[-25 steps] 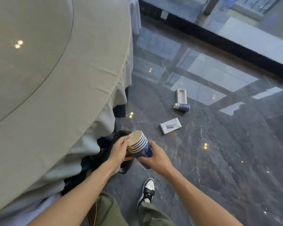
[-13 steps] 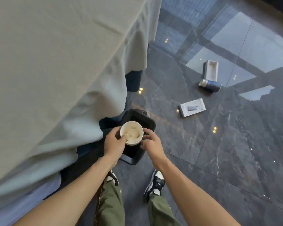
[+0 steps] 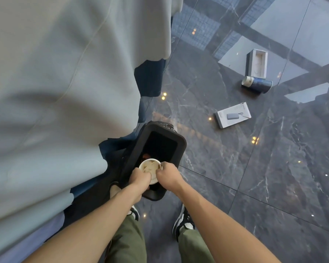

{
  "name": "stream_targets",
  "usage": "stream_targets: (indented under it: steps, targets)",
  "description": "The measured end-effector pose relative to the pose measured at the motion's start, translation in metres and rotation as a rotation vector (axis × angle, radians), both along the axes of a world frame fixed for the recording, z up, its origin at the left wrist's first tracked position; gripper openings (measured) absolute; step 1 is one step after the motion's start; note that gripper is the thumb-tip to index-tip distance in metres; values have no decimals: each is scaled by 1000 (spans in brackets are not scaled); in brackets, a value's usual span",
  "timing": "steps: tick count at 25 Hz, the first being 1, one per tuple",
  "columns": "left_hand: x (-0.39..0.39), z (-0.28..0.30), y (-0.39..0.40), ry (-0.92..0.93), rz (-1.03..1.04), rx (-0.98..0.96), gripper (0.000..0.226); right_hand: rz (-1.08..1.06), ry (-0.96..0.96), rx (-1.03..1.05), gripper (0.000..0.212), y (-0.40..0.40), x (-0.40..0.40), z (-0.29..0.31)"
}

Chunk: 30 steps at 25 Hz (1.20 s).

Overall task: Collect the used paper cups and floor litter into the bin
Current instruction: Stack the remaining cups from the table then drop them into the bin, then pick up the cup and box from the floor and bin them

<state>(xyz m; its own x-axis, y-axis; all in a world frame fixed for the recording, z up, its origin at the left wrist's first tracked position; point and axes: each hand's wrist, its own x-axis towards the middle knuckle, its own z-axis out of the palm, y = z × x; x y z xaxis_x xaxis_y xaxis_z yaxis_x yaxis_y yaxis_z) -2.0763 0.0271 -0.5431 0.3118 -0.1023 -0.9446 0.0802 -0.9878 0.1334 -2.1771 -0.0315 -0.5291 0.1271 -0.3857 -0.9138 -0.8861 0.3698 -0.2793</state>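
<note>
My left hand [image 3: 140, 178] and right hand [image 3: 168, 175] are both clamped on the round paper cups [image 3: 150, 168], pale inside with crumpled paper in the top one, held in the near end of the black rounded-rectangle bin [image 3: 179, 149]. Beyond the bin, on the glossy veined dark stone floor [image 3: 273, 177], lie a flat white box [image 3: 233, 115], a toppled dark-blue cup [image 3: 257, 84] and an open oblong carton [image 3: 256, 63]. Left of the bin hangs a matte grey-green tablecloth [image 3: 65, 92].

left hand [image 3: 140, 178]: grip closed, arm extended down | right hand [image 3: 168, 176]: grip closed, alongside
</note>
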Motion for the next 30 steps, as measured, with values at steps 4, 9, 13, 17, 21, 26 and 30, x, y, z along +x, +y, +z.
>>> stream_targets:
  steps: [4,9,13,17,21,26,30]
  targets:
    - [5,0,11,79,55,24,34,48,31,-15,35,5,-2,-6]
    - [10,22,19,90,25,21,36,117,26,44,31,12,-16,18]
    - [8,78,13,59,-177,-40,43,166,20,40,33,10,-38,65]
    - [-8,166,-13,-7,-424,-133,44,235,18,-12,36,-11,-79,140]
    - [-50,262,-55,-83,-624,-259,47,278,-5,-95,46,-49,-140,226]
    - [-130,366,-112,-161,-825,-371,66,241,14,-260,61,-101,-229,327]
    - [-179,415,-173,-216,-952,-489,74,200,-1,-380,61,-162,-273,381]
